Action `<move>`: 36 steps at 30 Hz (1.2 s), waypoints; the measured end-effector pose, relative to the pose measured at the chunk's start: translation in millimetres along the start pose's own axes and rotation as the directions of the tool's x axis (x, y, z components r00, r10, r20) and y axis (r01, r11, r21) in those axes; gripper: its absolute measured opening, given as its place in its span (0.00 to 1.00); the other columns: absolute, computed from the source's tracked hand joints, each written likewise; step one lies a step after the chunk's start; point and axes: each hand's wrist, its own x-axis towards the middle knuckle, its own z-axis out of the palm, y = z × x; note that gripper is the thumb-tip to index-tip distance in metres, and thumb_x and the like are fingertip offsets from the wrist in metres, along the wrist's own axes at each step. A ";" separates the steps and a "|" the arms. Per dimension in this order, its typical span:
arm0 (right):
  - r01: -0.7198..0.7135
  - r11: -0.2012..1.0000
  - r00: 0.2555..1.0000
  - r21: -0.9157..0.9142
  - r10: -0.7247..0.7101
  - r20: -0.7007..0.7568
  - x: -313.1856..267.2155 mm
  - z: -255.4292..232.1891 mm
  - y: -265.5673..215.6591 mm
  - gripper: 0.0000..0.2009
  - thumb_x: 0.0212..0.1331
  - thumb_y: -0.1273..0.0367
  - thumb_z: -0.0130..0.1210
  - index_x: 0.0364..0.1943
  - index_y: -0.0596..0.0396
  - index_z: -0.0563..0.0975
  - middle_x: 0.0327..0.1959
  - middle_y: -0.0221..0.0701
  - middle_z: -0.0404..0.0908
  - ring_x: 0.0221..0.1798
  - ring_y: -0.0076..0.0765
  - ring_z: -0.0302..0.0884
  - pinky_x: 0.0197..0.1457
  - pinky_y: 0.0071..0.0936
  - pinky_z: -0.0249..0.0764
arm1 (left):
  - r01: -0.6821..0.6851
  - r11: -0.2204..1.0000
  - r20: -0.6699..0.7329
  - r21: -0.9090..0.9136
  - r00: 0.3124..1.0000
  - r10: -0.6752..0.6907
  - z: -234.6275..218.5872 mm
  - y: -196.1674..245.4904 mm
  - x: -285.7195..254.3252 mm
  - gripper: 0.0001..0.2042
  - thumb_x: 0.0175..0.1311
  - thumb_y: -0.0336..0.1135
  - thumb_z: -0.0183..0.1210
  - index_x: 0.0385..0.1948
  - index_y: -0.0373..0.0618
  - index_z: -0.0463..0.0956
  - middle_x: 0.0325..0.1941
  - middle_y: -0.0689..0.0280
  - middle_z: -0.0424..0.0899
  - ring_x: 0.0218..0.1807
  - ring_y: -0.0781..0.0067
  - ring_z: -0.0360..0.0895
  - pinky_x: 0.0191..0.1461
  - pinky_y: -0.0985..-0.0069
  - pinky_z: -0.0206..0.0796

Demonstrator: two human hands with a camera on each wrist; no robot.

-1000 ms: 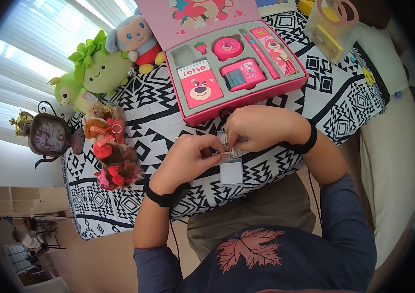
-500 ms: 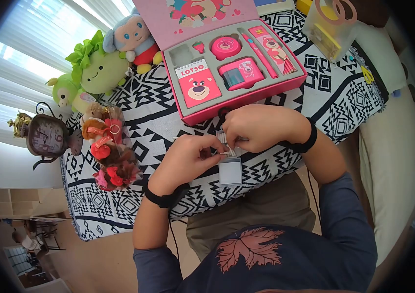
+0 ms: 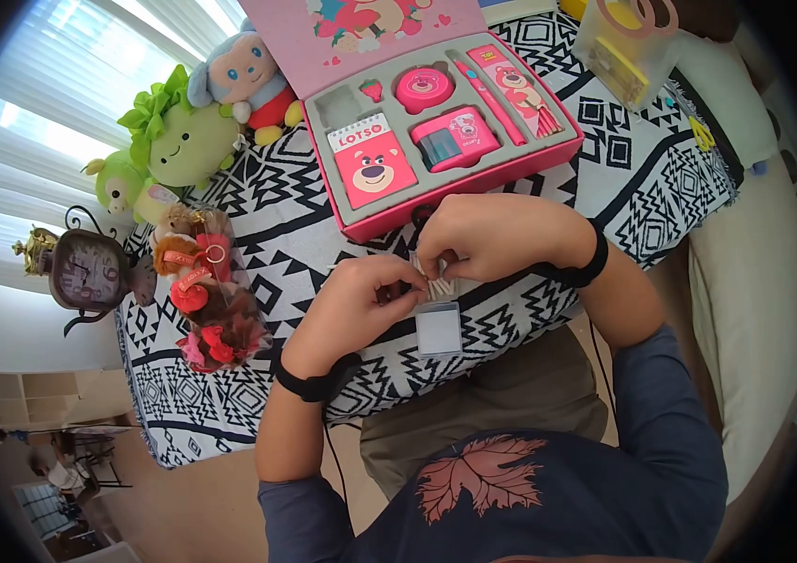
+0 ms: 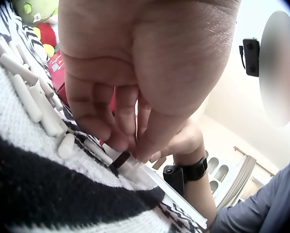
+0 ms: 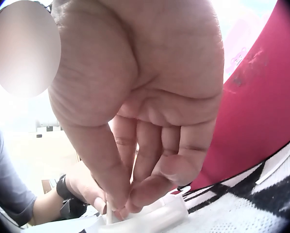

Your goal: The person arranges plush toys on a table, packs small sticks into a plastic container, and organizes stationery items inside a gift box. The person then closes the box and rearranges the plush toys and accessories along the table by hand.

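Note:
A small clear plastic case (image 5: 166,216) lies on the patterned cloth, its white lid (image 3: 439,330) folded out flat toward the person. Short white sticks (image 3: 440,286) fill it in part. The left hand (image 3: 361,296) pinches at the case near the hinge, thumb and fingertips together. From the other side, the right hand (image 3: 497,239) reaches in with its thumb and forefinger pinching a thin white stick (image 5: 109,209). In the left wrist view, several loose white sticks (image 4: 38,99) lie on the cloth beside the left hand.
Beyond the hands stands an open pink gift box (image 3: 473,178) with a notepad (image 3: 375,169) and stationery. At the left are a bagged bundle of dolls (image 3: 201,291), plush toys (image 3: 182,141) and a clock (image 3: 89,267). A clear bag (image 3: 623,56) and yellow scissors (image 3: 701,134) are far right.
The head view has shifted slightly. Both hands stay at the case with small finger movements; the right fingers have moved a little, and more white sticks show between the hands.

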 end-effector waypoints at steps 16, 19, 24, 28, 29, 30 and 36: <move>-0.082 0.964 0.995 -0.252 0.094 0.039 0.8 4.6 -2.2 0.06 0.51 0.69 0.66 0.31 0.55 0.89 0.33 0.34 0.84 0.39 0.46 0.86 0.44 0.41 0.81 | 0.102 0.995 -0.032 0.013 0.994 -0.102 0.1 10.1 0.5 0.07 0.67 0.27 0.68 0.44 0.37 0.86 0.32 0.65 0.81 0.30 0.77 0.74 0.36 0.77 0.68; -0.109 0.962 0.992 -0.250 0.119 0.027 2.3 6.5 -1.5 0.06 0.52 0.68 0.68 0.30 0.56 0.88 0.32 0.35 0.84 0.39 0.46 0.85 0.43 0.42 0.81 | 0.116 0.993 -0.021 -0.025 0.993 -0.117 0.5 6.9 -0.1 0.07 0.66 0.27 0.68 0.43 0.37 0.86 0.31 0.65 0.81 0.28 0.77 0.74 0.35 0.77 0.68; -0.093 0.957 0.996 -0.275 0.089 -0.028 3.4 11.7 1.3 0.06 0.51 0.69 0.68 0.27 0.56 0.87 0.28 0.37 0.84 0.34 0.48 0.85 0.39 0.42 0.80 | 0.034 0.998 0.008 0.055 0.999 -0.035 -1.6 2.8 0.3 0.07 0.64 0.30 0.67 0.40 0.39 0.87 0.31 0.60 0.83 0.28 0.66 0.80 0.36 0.71 0.73; 0.037 0.980 0.983 -0.197 -0.071 -0.168 2.7 12.7 3.0 0.04 0.50 0.70 0.66 0.25 0.55 0.87 0.24 0.38 0.85 0.30 0.49 0.85 0.36 0.41 0.80 | -0.054 0.994 0.031 0.093 0.998 0.051 0.2 -1.6 -1.4 0.07 0.63 0.28 0.67 0.41 0.39 0.88 0.35 0.61 0.83 0.30 0.66 0.80 0.36 0.72 0.73; 0.037 0.980 0.983 -0.197 -0.071 -0.168 2.6 12.2 3.3 0.04 0.50 0.70 0.66 0.25 0.55 0.87 0.24 0.38 0.85 0.30 0.49 0.85 0.36 0.41 0.80 | -0.076 0.992 0.037 0.103 0.997 0.073 0.2 -1.5 -1.8 0.08 0.63 0.27 0.67 0.42 0.39 0.88 0.36 0.62 0.83 0.30 0.69 0.79 0.35 0.74 0.72; 0.000 0.977 0.997 -0.213 -0.017 -0.078 2.2 11.6 3.7 0.05 0.51 0.69 0.67 0.28 0.55 0.88 0.28 0.36 0.84 0.35 0.48 0.85 0.40 0.41 0.80 | -0.076 0.992 0.037 0.103 0.997 0.073 0.0 -0.4 -1.9 0.08 0.63 0.27 0.67 0.42 0.39 0.88 0.36 0.62 0.83 0.30 0.69 0.79 0.35 0.74 0.72; -0.081 0.966 0.996 -0.245 0.090 0.024 4.4 9.9 1.3 0.07 0.51 0.69 0.68 0.34 0.54 0.88 0.33 0.34 0.83 0.42 0.46 0.85 0.46 0.42 0.80 | -0.027 0.993 0.044 0.118 0.999 0.022 -1.3 2.2 -1.4 0.09 0.62 0.27 0.67 0.42 0.39 0.88 0.35 0.62 0.83 0.30 0.70 0.79 0.34 0.75 0.71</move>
